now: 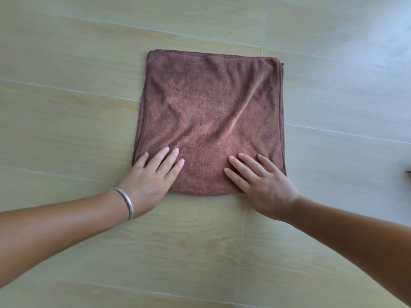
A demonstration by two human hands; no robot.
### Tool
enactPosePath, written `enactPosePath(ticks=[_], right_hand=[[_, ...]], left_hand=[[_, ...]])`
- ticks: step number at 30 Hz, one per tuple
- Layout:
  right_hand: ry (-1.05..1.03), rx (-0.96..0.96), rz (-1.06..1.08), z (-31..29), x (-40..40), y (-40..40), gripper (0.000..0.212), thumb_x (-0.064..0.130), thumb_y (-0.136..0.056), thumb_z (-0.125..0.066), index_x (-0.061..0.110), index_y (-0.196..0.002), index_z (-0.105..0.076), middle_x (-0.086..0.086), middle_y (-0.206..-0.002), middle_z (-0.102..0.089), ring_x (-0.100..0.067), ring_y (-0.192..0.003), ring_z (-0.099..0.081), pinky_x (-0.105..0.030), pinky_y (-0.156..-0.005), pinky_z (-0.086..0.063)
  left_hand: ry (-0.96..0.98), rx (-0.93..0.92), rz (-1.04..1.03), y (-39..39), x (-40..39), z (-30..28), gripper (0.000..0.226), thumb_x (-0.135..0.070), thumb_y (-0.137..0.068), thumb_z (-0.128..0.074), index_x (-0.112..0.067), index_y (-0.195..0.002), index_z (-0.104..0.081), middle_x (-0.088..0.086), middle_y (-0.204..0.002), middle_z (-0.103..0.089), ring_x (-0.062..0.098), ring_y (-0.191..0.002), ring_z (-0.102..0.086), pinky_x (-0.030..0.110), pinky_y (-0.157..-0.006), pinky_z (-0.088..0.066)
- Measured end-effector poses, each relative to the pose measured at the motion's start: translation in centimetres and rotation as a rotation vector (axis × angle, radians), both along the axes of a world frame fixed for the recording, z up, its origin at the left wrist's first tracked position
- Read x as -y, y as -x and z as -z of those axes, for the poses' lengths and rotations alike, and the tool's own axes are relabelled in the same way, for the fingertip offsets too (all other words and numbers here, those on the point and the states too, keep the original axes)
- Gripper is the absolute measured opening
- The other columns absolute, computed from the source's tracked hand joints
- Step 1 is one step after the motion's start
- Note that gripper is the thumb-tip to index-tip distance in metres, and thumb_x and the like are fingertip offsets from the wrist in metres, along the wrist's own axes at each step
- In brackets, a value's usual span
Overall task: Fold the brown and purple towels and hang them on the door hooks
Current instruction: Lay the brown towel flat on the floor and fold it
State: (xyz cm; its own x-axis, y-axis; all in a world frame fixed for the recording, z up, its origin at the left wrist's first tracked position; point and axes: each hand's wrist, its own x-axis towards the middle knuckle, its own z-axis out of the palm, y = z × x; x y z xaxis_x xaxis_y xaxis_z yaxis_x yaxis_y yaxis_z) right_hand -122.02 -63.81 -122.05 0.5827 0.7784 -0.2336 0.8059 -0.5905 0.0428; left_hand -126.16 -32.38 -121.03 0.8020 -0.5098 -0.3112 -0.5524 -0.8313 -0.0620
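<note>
A brown towel [209, 112] lies flat on the floor as a folded square, its layered edges showing along the left and right sides. My left hand [151, 178] rests flat on its near left corner, fingers straight and spread. On the near right corner my right hand [258, 181] presses down the same way, palm down. A silver bangle sits on my left wrist. No purple towel and no door hooks are in view.
The floor [66, 107] is pale wood-look tile with light grout lines all around the towel. A small dark object [408, 172] pokes in at the right edge.
</note>
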Motion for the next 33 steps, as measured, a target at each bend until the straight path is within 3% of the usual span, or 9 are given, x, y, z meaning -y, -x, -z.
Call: enactPosePath(ticks=[5,8,9,12,15,18,24,28,33], right_hand=[[0.072,-0.084,0.257,-3.4,-0.7,0.8,0.058,0.021,-0.083,-0.032,0.011,-0.137,-0.052,-0.013,-0.142,-0.051,-0.033,-0.129,-0.049,-0.051,-0.102,-0.043],[0.055,-0.129,0.431,-7.6,-1.7,1.9,0.051,0.02,-0.088,-0.041,0.012,-0.137,-0.053,-0.009,-0.14,-0.053,-0.03,-0.131,-0.048,-0.048,-0.105,-0.041],[0.036,-0.135,0.473,-9.2,-1.8,2.2,0.048,0.02,-0.09,-0.046,0.013,-0.138,-0.051,-0.008,-0.141,-0.052,-0.029,-0.133,-0.045,-0.047,-0.107,-0.039],[0.025,-0.177,0.546,-15.1,-1.7,2.8,0.048,0.025,-0.095,-0.048,0.016,-0.143,-0.043,-0.005,-0.147,-0.045,-0.027,-0.14,-0.035,-0.046,-0.112,-0.029],[0.034,-0.207,0.581,-21.6,-1.2,3.2,0.045,0.026,-0.099,-0.04,0.018,-0.144,-0.039,-0.005,-0.15,-0.04,-0.026,-0.144,-0.027,-0.046,-0.116,-0.022],[0.008,-0.225,0.597,-29.0,-1.2,3.4,0.04,0.027,-0.101,-0.039,0.02,-0.14,-0.041,-0.004,-0.148,-0.041,-0.025,-0.144,-0.025,-0.046,-0.116,-0.019],[0.098,-0.329,0.585,-44.3,-1.3,2.5,0.047,0.035,-0.101,-0.034,0.026,-0.146,-0.027,0.003,-0.159,-0.019,-0.017,-0.149,-0.005,-0.04,-0.12,-0.005],[0.087,-0.438,0.568,-56.5,-0.7,1.7,0.04,0.038,-0.104,-0.026,0.027,-0.14,-0.038,0.005,-0.153,-0.031,-0.016,-0.146,-0.016,-0.036,-0.117,-0.017],[0.041,-0.374,0.547,-70.2,0.6,1.6,0.033,0.039,-0.103,-0.029,0.027,-0.127,-0.048,0.008,-0.125,-0.049,-0.015,-0.132,-0.035,-0.035,-0.106,-0.03]], left_hand=[[0.007,-0.099,-0.106,-1.8,1.4,-2.6,0.055,-0.001,-0.082,-0.027,0.005,-0.129,-0.055,0.021,-0.138,-0.051,0.033,-0.118,-0.059,0.049,-0.066,-0.058],[-0.122,-0.207,-0.236,-2.6,2.4,-6.7,0.056,-0.001,-0.094,-0.028,-0.005,-0.149,-0.024,0.012,-0.157,-0.025,0.024,-0.139,-0.035,0.04,-0.094,-0.047],[-0.174,-0.26,-0.296,-2.8,2.9,-8.5,0.056,-0.003,-0.094,-0.03,-0.008,-0.149,-0.022,0.01,-0.155,-0.028,0.024,-0.138,-0.035,0.038,-0.096,-0.044],[-0.153,-0.269,-0.34,-2.8,3.0,-14.1,0.05,-0.007,-0.088,-0.04,-0.015,-0.137,-0.035,0.002,-0.133,-0.049,0.024,-0.121,-0.051,0.036,-0.083,-0.045],[-0.083,-0.315,-0.41,-2.0,2.6,-21.0,0.057,-0.007,-0.084,-0.041,-0.02,-0.139,-0.035,-0.003,-0.138,-0.049,0.023,-0.123,-0.05,0.038,-0.09,-0.047],[0.002,-0.378,-0.494,-1.5,2.2,-28.5,0.071,-0.004,-0.086,-0.039,-0.025,-0.151,-0.023,-0.01,-0.153,-0.033,0.02,-0.133,-0.042,0.032,-0.101,-0.041],[0.025,-0.479,-0.436,-1.3,2.2,-43.9,0.07,-0.003,-0.089,-0.036,-0.029,-0.152,-0.022,-0.011,-0.157,-0.025,0.015,-0.142,-0.028,0.027,-0.111,-0.028],[0.082,-0.594,-0.423,-2.0,2.0,-56.6,0.068,-0.006,-0.089,-0.034,-0.031,-0.152,-0.023,-0.012,-0.157,-0.025,0.015,-0.143,-0.027,0.03,-0.112,-0.028],[0.083,-0.62,-0.364,-2.4,1.4,-69.7,0.059,-0.015,-0.094,-0.034,-0.032,-0.151,-0.026,-0.014,-0.153,-0.032,0.016,-0.139,-0.033,0.034,-0.108,-0.034]])
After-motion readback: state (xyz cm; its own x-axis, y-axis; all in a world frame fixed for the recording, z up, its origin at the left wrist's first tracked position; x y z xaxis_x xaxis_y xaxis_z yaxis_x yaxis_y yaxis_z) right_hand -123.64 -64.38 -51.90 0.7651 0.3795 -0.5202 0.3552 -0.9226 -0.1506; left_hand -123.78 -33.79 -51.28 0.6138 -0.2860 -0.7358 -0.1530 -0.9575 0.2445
